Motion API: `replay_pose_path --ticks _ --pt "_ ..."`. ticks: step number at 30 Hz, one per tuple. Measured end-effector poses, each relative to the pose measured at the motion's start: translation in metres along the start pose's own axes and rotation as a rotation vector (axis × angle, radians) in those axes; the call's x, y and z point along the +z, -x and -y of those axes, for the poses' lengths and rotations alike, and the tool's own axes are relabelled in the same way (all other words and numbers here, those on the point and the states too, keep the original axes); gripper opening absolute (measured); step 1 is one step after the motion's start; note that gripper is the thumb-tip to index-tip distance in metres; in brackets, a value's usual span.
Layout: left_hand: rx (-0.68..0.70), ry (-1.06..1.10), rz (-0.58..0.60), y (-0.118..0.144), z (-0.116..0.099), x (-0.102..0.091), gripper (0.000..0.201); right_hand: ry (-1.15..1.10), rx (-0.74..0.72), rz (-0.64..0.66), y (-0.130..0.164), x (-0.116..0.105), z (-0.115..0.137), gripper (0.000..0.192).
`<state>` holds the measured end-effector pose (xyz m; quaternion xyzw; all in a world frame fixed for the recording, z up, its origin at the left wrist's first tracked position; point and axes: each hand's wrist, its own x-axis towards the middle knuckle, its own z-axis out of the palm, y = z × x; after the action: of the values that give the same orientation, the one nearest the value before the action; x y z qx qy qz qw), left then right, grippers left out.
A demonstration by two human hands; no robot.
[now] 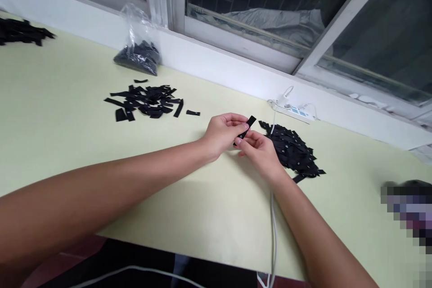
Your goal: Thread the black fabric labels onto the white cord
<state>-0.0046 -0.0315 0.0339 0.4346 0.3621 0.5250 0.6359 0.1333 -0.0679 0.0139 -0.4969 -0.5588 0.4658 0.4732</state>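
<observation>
Between my two hands is a short black fabric strip (251, 121) with a small white mark, held at a slant above the table. My left hand (224, 132) pinches it near its upper part, thumb on top. At its lower end, the thumb and fingers of my right hand (258, 148) are closed on the same strip. Just right of my right hand lies a dense pile of black strips (293, 150), many with small white marks. A looser pile of black strips (148, 101) is spread out to the left, with one single strip (193, 113) lying apart from it.
A clear plastic bag (137, 49) with black pieces inside stands against the wall. Another black pile (23, 31) lies far left. A power strip (295, 110) sits by the wall, and a white cable (273, 225) runs across the pale yellow table (189, 216). A blurred patch is at right.
</observation>
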Motion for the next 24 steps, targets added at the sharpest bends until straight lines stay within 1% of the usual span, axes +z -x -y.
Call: replay_pose_path --ticks 2,4,7,9,10,12,13,14,16,17,18,20,22,24 --pt "0.018 -0.027 -0.009 -0.003 0.004 0.012 0.011 -0.02 -0.012 -0.079 -0.002 -0.004 -0.003 0.043" --pt "0.058 -0.029 -0.008 -0.01 0.01 0.016 0.011 -0.012 0.005 -0.153 -0.004 -0.009 -0.007 0.044" --pt "0.128 -0.074 -0.005 -0.024 0.023 0.008 0.013 0.044 0.015 -0.192 -0.004 -0.013 -0.009 0.045" --pt "0.181 -0.186 -0.022 -0.032 0.031 -0.001 0.019 0.096 0.024 -0.191 -0.004 -0.013 -0.01 0.044" --pt "0.225 -0.264 -0.057 -0.035 0.033 -0.004 0.024 0.115 0.031 -0.196 -0.004 -0.013 -0.01 0.044" --pt "0.361 -0.426 -0.123 -0.037 0.036 -0.01 0.031 0.131 0.045 -0.226 -0.004 -0.013 -0.009 0.043" --pt "0.447 -0.504 -0.113 -0.036 0.036 -0.011 0.03 0.128 0.047 -0.247 -0.005 -0.013 -0.009 0.042" --pt "0.535 -0.575 -0.055 -0.035 0.036 -0.012 0.026 0.124 0.045 -0.261 -0.005 -0.014 -0.008 0.041" --pt "0.681 -0.694 0.152 -0.03 0.035 -0.011 0.019 0.133 0.033 -0.257 -0.005 -0.016 -0.007 0.038" --pt "0.729 -0.739 0.24 -0.028 0.035 -0.011 0.021 0.15 0.021 -0.243 -0.005 -0.017 -0.006 0.036" --pt "0.762 -0.773 0.297 -0.026 0.035 -0.011 0.023 0.176 0.006 -0.228 -0.004 -0.018 -0.005 0.034" --pt "0.79 -0.811 0.337 -0.023 0.036 -0.011 0.027 0.252 -0.024 -0.225 -0.002 -0.019 -0.004 0.031" --pt "0.806 -0.828 0.349 -0.022 0.036 -0.012 0.03 0.333 -0.043 -0.264 0.0 -0.02 -0.003 0.03" --pt "0.848 -0.826 0.318 -0.021 0.036 -0.012 0.035 0.382 -0.035 -0.324 0.002 -0.019 -0.002 0.03"
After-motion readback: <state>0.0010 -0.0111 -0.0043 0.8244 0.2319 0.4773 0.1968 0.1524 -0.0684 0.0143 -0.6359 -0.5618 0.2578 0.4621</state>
